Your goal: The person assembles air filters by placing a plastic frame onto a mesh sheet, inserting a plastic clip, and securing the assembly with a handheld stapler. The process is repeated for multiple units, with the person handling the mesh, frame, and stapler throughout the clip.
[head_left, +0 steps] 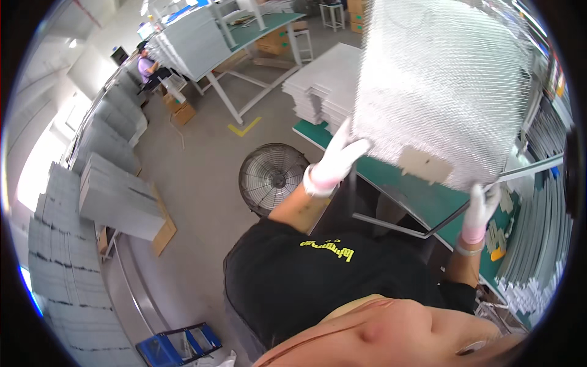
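A large silvery panel (440, 85) with a finely ribbed, mesh-like surface is held up at a tilt in front of me, over the green-topped table. My left hand (340, 160), in a white glove, grips its lower left edge, thumb on the near face. At the lower right corner, the gloved fingers of my right hand (482, 205) close on the edge. Near its bottom edge the panel shows a beige patch (425, 165). Below it, close to my body, is a thin grey frame (391, 227), partly hidden; I cannot tell what supports it.
Flat grey-white panels (324, 82) are stacked behind the green tabletop (422, 196). Thin grey sheets (529, 238) stand packed at right. A round floor fan (275, 177) is left of me. Panel stacks (119, 196) line the left side, and a seated person (150, 67) is far off.
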`<control>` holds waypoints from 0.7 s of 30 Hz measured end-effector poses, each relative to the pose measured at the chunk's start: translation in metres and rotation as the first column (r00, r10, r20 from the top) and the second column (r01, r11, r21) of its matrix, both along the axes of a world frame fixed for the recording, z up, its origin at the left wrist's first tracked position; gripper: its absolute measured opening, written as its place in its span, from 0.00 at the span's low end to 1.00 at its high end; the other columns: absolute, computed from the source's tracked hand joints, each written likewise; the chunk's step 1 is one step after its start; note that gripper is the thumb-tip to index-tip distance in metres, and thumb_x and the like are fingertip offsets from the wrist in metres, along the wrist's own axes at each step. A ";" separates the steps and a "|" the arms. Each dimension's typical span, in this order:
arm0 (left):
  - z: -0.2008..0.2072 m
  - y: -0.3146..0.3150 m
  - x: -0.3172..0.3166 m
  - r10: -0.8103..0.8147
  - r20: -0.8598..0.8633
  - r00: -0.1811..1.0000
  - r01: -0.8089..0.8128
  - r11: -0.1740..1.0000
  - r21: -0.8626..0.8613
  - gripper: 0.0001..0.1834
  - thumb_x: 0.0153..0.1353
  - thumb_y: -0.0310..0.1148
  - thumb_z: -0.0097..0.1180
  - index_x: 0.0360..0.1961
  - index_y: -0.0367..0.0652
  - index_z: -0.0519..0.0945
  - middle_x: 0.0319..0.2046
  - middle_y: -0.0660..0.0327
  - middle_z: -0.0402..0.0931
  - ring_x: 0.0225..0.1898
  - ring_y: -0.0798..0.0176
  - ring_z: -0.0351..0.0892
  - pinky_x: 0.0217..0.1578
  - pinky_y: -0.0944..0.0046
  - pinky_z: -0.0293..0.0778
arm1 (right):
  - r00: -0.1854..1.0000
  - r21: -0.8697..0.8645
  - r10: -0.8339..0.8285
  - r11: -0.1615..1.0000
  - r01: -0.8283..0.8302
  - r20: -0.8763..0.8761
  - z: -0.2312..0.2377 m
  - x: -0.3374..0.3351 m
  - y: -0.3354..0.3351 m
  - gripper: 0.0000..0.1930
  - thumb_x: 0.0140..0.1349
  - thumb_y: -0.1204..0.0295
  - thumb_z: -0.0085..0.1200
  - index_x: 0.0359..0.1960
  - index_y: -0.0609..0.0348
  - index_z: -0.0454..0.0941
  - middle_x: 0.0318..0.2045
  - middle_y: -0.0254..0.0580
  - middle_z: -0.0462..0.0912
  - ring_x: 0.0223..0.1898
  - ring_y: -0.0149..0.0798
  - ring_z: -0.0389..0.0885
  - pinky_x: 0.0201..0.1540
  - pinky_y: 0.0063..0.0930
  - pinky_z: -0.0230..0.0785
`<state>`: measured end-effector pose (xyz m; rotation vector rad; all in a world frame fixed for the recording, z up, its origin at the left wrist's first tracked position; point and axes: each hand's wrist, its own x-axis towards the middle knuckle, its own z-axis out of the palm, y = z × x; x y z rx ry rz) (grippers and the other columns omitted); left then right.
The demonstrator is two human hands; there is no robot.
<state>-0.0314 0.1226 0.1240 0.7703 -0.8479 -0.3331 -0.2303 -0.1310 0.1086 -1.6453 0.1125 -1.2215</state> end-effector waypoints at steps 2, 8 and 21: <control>0.019 -0.025 0.026 -0.086 0.053 0.995 0.086 0.996 -0.001 0.29 0.67 0.29 0.53 0.67 0.32 0.60 0.58 0.58 0.72 0.55 0.72 0.72 0.55 0.68 0.68 | 0.987 -0.025 -0.162 0.986 0.162 0.008 0.021 0.017 -0.021 0.03 0.63 0.78 0.52 0.35 0.65 0.76 0.30 0.30 0.78 0.30 0.21 0.68 0.34 0.16 0.62; 0.028 -0.087 0.043 0.170 0.272 0.947 -0.227 0.953 0.198 0.14 0.61 0.26 0.61 0.47 0.33 0.79 0.34 0.68 0.78 0.33 0.78 0.72 0.36 0.74 0.70 | 0.943 0.007 -0.323 0.946 0.324 0.073 0.026 0.032 -0.043 0.17 0.63 0.76 0.60 0.21 0.55 0.64 0.21 0.24 0.68 0.25 0.19 0.61 0.28 0.16 0.56; -0.008 -0.094 0.042 0.203 0.198 0.959 -0.251 0.932 0.261 0.06 0.61 0.24 0.63 0.38 0.35 0.81 0.27 0.68 0.78 0.28 0.79 0.71 0.29 0.75 0.69 | 0.990 0.013 -0.084 0.996 0.083 0.115 -0.009 0.031 -0.055 0.12 0.64 0.81 0.53 0.49 0.67 0.74 0.40 0.35 0.81 0.39 0.23 0.75 0.44 0.18 0.68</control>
